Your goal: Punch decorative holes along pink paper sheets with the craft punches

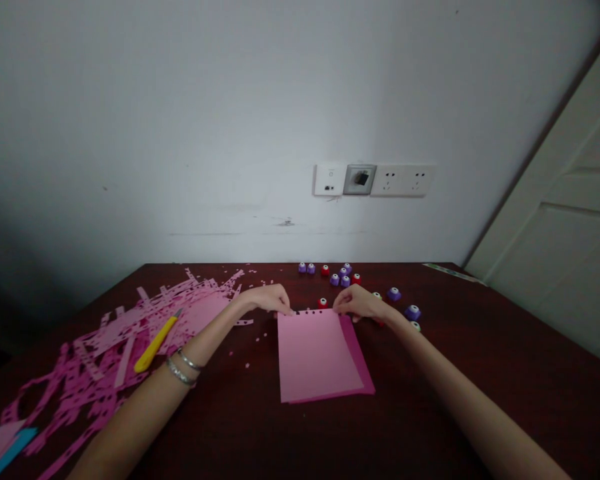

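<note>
A dark reddish-brown table stands against a pale wall fitted with a row of switches and sockets, a white door at the right. At its center, a light pink sheet lies over a magenta sheet, the long axis of the pair running from the wall side toward the person. The punched edge, with its row of small holes, faces the wall; the plain edge faces the person. The magenta sheet is fanned slightly out of line, showing along the right side and the near edge. The left hand pinches the far left corner of the light pink sheet in a narrow grip, two silver bangles on its forearm. The right hand, fingers bent and close together, grips the far right corner. Purple, red and green craft punches sit beyond and to the right of the sheets, one red punch between the hands. At left, a yellow cutter rests diagonally on a tangle of pink paper strips, its blade pointing away from the person.
</note>
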A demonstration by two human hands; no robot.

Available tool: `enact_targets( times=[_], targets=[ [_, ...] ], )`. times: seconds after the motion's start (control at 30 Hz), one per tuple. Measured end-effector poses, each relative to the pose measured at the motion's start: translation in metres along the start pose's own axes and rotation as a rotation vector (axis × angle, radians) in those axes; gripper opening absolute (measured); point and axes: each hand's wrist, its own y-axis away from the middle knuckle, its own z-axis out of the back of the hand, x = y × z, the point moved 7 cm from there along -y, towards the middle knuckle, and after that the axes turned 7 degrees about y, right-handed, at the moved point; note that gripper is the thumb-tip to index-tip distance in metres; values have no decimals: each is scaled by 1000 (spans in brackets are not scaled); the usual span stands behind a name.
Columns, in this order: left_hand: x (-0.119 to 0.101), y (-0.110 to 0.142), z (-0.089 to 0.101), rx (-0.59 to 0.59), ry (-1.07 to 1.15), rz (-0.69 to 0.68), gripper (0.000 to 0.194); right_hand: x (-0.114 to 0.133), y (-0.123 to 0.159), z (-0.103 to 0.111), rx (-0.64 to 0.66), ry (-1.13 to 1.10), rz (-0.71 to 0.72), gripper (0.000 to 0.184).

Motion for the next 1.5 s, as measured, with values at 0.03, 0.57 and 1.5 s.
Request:
enact_targets(
  times=[0.03,0.57,1.5],
  targets=[
    [3,-2,-2,19,1,17,29,-1,-1,-2,-4,-7,-11,15],
    [16,-12,-2,-62,-29,54,25,-8,-10,-10,-182,123,-52,7],
    [23,-14,8,-216,-61,62,32,-9,-10,-7,-250,116,-83,3]
  ],
)
